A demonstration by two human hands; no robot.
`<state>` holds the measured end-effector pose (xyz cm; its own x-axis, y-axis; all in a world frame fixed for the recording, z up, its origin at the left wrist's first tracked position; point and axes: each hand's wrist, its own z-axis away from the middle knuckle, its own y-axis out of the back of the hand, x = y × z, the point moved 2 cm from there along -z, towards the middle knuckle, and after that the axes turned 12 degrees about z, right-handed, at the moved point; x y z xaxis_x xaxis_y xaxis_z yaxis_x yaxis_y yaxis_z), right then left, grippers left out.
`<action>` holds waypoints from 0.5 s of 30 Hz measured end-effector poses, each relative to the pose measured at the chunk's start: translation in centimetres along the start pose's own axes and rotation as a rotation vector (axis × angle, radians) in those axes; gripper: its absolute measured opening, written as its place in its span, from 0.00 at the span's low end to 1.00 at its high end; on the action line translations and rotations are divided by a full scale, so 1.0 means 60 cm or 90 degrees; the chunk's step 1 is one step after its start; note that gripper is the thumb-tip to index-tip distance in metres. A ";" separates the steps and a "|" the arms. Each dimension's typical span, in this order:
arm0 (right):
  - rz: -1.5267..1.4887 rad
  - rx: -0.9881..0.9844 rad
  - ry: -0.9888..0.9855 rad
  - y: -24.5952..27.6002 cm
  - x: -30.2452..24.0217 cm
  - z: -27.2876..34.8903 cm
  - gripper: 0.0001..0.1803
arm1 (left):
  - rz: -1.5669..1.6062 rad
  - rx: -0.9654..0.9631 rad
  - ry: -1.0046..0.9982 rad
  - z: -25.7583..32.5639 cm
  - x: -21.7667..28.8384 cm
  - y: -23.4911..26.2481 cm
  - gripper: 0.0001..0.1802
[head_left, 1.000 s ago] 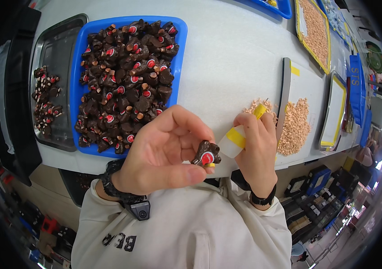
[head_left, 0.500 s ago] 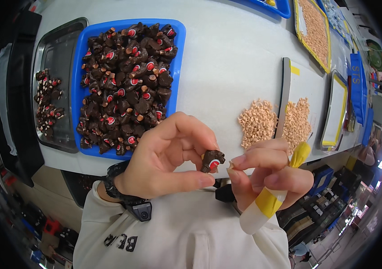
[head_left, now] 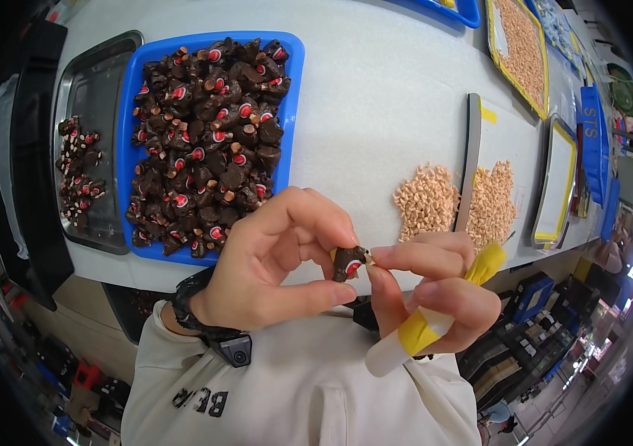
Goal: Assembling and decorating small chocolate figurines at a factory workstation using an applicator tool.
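Note:
Between the thumb and index finger of my left hand (head_left: 268, 264) is a small dark brown figurine (head_left: 348, 266) with a red and white oval on it. My right hand (head_left: 439, 279) pinches a tiny pale piece (head_left: 369, 258) against the figurine's right side. Its other fingers also hold a white tube wrapped in yellow tape (head_left: 415, 332), slanting up to the right. Beyond my left hand, a blue tray (head_left: 296, 111) is heaped with similar dark figurines (head_left: 212, 149). Past my right hand lie small pale pieces (head_left: 426, 199) in a loose pile.
A grey-edged divider (head_left: 470, 163) separates that pile from a second pale pile (head_left: 492, 199). At left, a metal tray (head_left: 104, 82) holds several figurines with pale bits. Yellow-edged trays (head_left: 554, 186) stand at right; another, full of pale pieces (head_left: 521, 56), sits at far right.
My right hand has moved left with the tube, bringing the pale piece from a gap away up against the figurine. The figurine has turned slightly in my left hand.

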<state>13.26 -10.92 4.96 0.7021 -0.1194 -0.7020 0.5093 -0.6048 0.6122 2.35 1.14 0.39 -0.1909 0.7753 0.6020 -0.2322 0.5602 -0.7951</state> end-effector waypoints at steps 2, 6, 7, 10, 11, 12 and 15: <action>0.022 -0.018 0.018 0.003 0.001 0.002 0.17 | -0.007 -0.003 -0.004 0.000 0.000 -0.001 0.23; 0.034 -0.013 0.046 -0.001 0.006 0.011 0.15 | -0.012 0.007 -0.006 0.000 0.000 -0.002 0.23; 0.029 -0.007 0.059 -0.002 0.007 0.013 0.15 | -0.014 0.004 -0.002 0.001 0.000 -0.003 0.22; 0.002 0.015 0.109 -0.007 0.011 0.011 0.14 | -0.003 0.016 0.014 0.003 0.000 -0.001 0.22; -0.009 0.021 0.127 -0.008 0.011 0.008 0.14 | 0.001 0.021 0.019 0.003 0.001 0.000 0.22; -0.018 0.023 0.141 -0.008 0.010 0.005 0.14 | 0.001 0.022 0.025 0.003 0.001 -0.001 0.22; -0.031 -0.059 0.127 -0.002 0.008 0.001 0.16 | 0.024 0.054 0.043 0.003 0.004 -0.009 0.23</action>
<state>13.51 -10.95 4.57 0.7555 0.0725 -0.6511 0.5824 -0.5296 0.6167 2.27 0.98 0.95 -0.1373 0.8152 0.5627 -0.3060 0.5054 -0.8068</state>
